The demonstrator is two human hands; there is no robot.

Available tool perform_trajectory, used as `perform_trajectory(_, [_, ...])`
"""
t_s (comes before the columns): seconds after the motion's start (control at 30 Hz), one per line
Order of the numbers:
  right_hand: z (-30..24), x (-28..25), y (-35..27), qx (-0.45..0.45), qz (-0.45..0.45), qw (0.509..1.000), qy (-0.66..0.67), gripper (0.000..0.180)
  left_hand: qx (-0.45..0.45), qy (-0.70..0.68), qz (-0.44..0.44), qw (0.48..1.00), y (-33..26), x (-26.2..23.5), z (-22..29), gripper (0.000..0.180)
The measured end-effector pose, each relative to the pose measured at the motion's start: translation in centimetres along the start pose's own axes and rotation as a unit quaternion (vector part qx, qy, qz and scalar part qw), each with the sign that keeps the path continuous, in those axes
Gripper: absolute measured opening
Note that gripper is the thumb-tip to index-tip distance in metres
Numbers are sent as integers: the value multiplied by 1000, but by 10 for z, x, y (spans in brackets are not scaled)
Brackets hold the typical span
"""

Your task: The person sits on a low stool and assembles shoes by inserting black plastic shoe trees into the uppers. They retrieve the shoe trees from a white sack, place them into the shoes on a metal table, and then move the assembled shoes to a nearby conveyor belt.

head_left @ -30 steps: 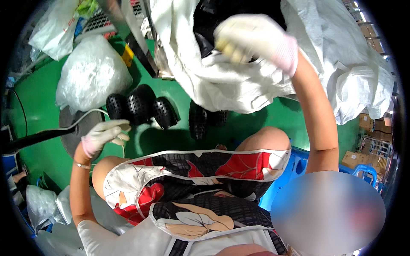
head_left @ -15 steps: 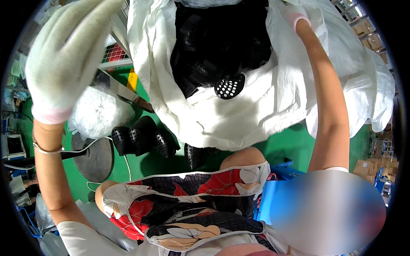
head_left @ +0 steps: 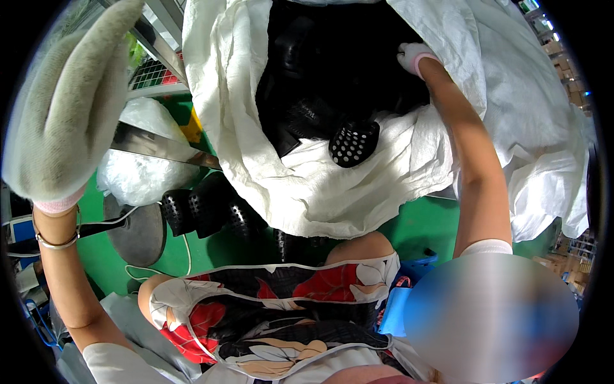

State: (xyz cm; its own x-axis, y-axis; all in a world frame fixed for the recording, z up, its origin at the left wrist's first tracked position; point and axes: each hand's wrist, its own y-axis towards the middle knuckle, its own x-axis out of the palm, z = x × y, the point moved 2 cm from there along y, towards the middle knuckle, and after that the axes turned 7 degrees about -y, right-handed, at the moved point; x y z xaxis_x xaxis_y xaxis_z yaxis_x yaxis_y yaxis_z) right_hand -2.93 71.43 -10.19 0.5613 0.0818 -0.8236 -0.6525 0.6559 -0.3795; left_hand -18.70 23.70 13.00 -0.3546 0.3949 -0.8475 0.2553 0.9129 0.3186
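Observation:
My left hand [head_left: 70, 112], in a white knit glove, is raised at the upper left. Its fingers are stretched out, with nothing visible in them. My right hand [head_left: 414, 59], gloved in white with a pink cuff, reaches into the mouth of a large white woven sack [head_left: 332, 205] at its right side. Those fingers are curled, and what they grip against the dark inside cannot be made out. Black clog-like pieces [head_left: 307, 118] fill the sack. A rounded one with many holes [head_left: 354, 144] lies on the sack's near inner side.
More black perforated pieces [head_left: 208, 205] lie on the green floor before my knees. Left of the sack are a clear plastic bag [head_left: 144, 163], a metal bar [head_left: 160, 144], a round grey base [head_left: 134, 233] with a white cable, and a wire rack [head_left: 153, 77].
My left hand has moved left and down. My right hand has gone from the sack's outer right side to inside its mouth. The sack's opening has shifted and widened to the right.

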Motion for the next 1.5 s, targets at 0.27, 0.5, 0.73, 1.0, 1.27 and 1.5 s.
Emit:
perform_trajectory(0.27, [-3, -16, -16, 1, 17, 973, 229, 82, -15, -14, 11, 1000, -10, 5, 1, 34])
perform_trajectory(0.5, [-11, -11, -6, 50, -47, 963, 261, 102, -22, -23, 15, 999, -14, 13, 2, 31])
perform_trajectory(0.73, [-17, -14, -29, -22, -14, 795, 606, 107, -22, -26, 15, 999, -16, 15, 0, 29])
perform_trajectory(1.0, [-24, 5, -23, -74, -1, 732, 677, 101, -23, -26, 14, 999, -18, 12, -2, 25])
perform_trajectory(1.27, [-40, -30, -36, -39, 40, 820, 570, 102, -20, -26, 12, 999, -18, 14, 1, 22])
perform_trajectory(1.5, [-35, -20, -53, -114, -67, 805, 578, 83, -18, -19, 23, 999, -19, 11, 2, 20])
